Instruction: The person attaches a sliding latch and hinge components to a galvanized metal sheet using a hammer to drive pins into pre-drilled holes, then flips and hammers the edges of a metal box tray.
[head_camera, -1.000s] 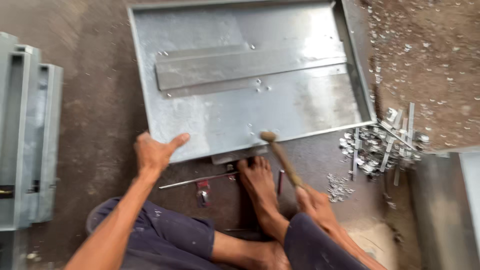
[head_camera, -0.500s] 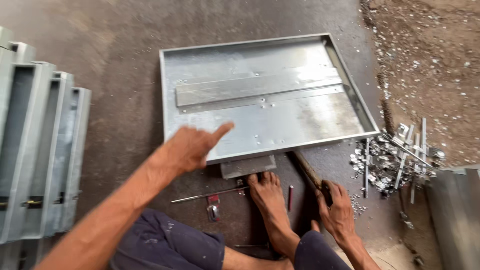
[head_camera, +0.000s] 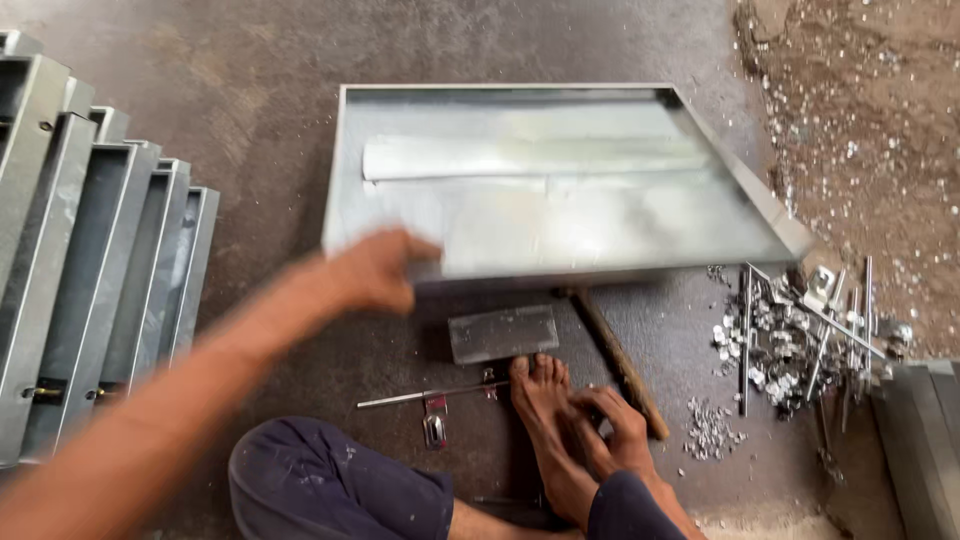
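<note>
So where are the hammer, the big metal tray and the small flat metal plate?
hammer (head_camera: 615, 355), head view, middle of its wooden handle.
metal tray (head_camera: 560, 215), head view, its flat floor.
small metal plate (head_camera: 503, 333), head view, centre of its top face.

Bare arms, no sleeves; dark navy trousers with pale dust smudges; 1 bare foot, no shoe.

Looked like a sheet-metal workshop: stacked galvanized trays at left, metal scraps on dirt floor.
</note>
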